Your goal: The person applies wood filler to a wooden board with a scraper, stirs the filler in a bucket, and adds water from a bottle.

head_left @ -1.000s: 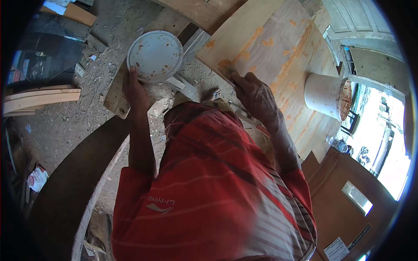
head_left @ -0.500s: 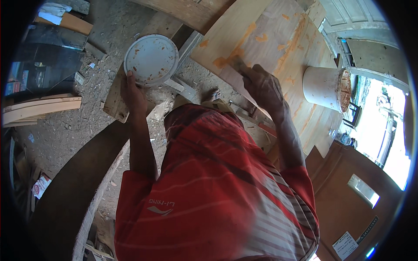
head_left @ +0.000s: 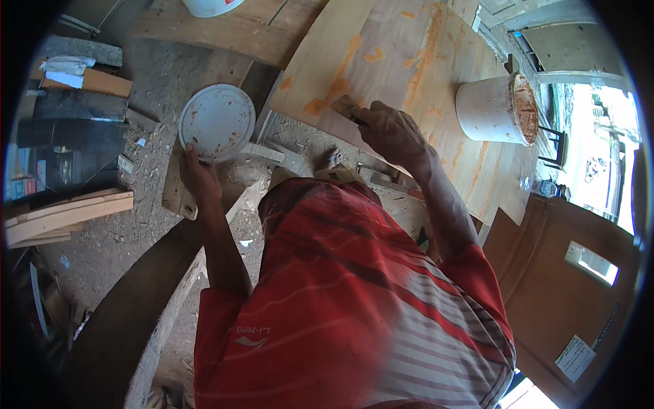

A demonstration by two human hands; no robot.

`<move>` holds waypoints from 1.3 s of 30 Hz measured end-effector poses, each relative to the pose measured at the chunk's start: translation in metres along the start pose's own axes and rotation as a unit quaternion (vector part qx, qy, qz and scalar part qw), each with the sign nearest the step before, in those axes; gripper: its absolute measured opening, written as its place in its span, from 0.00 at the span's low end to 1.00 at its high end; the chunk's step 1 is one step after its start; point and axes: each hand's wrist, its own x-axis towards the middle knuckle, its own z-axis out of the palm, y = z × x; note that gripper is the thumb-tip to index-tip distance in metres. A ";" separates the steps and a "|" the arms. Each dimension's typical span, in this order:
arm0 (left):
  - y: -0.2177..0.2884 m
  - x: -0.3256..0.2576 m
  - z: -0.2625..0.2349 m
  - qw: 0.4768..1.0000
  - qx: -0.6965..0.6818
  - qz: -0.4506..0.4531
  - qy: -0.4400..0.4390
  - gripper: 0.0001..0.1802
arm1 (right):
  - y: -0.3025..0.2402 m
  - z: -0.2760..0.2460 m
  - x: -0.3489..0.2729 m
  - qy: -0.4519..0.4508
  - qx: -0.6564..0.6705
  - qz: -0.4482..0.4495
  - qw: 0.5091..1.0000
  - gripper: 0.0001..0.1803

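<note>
My left hand (head_left: 199, 178) grips the near edge of a round white bucket lid (head_left: 216, 123), thumb on top. Bits of orange-brown filler are spotted over the lid. In my right hand (head_left: 395, 133) is a putty knife (head_left: 346, 108), its blade over the near left part of a pale plywood sheet (head_left: 381, 82). Whether the blade touches the wood I cannot tell. Orange filler patches (head_left: 317, 105) lie beside the blade, and more are smeared along the sheet. My fingers hide the knife's handle.
A white bucket (head_left: 487, 109) with a filler-stained rim lies on its side on the plywood. Another white bucket (head_left: 211, 5) stands on a board at the top. Brown panels (head_left: 545, 286) are at the right. Cut timber (head_left: 75, 215) and a long dark plank (head_left: 136, 300) lie at left.
The view has shifted, bringing the bucket at the top into sight. The putty knife has swung its blade leftward in my right hand. My left hand still holds the lid.
</note>
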 end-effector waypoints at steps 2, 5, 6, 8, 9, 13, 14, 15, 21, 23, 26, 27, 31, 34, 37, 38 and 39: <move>0.002 -0.005 0.002 1.000 -0.028 -0.008 0.003 0.29 | -0.002 -0.006 -0.015 0.033 0.086 0.005 0.996 0.16; -0.006 0.001 -0.003 0.999 -0.038 -0.005 -0.002 0.29 | 0.004 -0.012 -0.037 0.080 0.162 0.055 0.982 0.16; -0.010 0.000 -0.008 0.998 -0.058 -0.020 0.009 0.29 | 0.007 -0.014 -0.045 0.095 0.180 0.081 0.976 0.16; -0.013 0.008 0.002 0.992 -0.116 -0.035 0.018 0.30 | 0.013 -0.030 -0.055 0.142 0.179 0.092 0.969 0.15; -0.010 0.012 0.011 0.990 -0.138 -0.041 0.010 0.30 | 0.018 -0.040 -0.058 0.166 0.180 0.100 0.964 0.15; 0.009 0.017 0.053 0.993 -0.113 -0.028 -0.014 0.29 | 0.050 -0.103 -0.085 0.285 0.124 0.106 0.944 0.15; 0.012 0.023 0.058 0.992 -0.115 -0.035 -0.029 0.29 | 0.071 -0.117 -0.097 0.334 0.093 0.107 0.932 0.15; 0.014 0.028 0.064 0.991 -0.118 -0.039 -0.044 0.29 | 0.093 -0.135 -0.111 0.355 0.056 0.121 0.925 0.16; 0.014 0.064 0.121 0.991 -0.076 -0.058 -0.089 0.26 | 0.218 -0.218 -0.175 0.210 -0.038 0.307 0.928 0.18; 0.012 0.061 0.140 0.994 0.010 -0.061 -0.091 0.24 | 0.247 -0.220 -0.173 0.134 0.021 0.276 0.952 0.17; 0.006 0.063 0.154 0.992 0.052 -0.073 -0.089 0.23 | 0.264 -0.215 -0.144 -0.009 0.104 0.243 0.964 0.15; 0.005 0.061 0.158 0.992 0.045 -0.077 -0.094 0.23 | 0.274 -0.210 -0.133 -0.054 0.108 0.215 0.969 0.15; 0.000 0.049 0.174 0.994 0.023 -0.086 -0.060 0.24 | 0.281 -0.192 -0.091 -0.193 0.030 0.146 0.970 0.12; 0.002 0.030 0.189 0.995 0.044 -0.078 -0.037 0.25 | 0.302 -0.172 -0.092 -0.194 0.021 0.115 0.974 0.18; -0.005 0.027 0.172 0.994 0.047 -0.089 -0.038 0.25 | 0.304 -0.173 -0.085 -0.241 0.067 0.110 0.962 0.24; -0.007 0.025 0.167 0.994 0.048 -0.092 -0.028 0.25 | 0.308 -0.170 -0.084 -0.233 0.057 0.098 0.966 0.24; -0.008 0.023 0.162 0.994 0.048 -0.095 -0.018 0.26 | 0.310 -0.166 -0.083 -0.225 0.047 0.088 0.969 0.24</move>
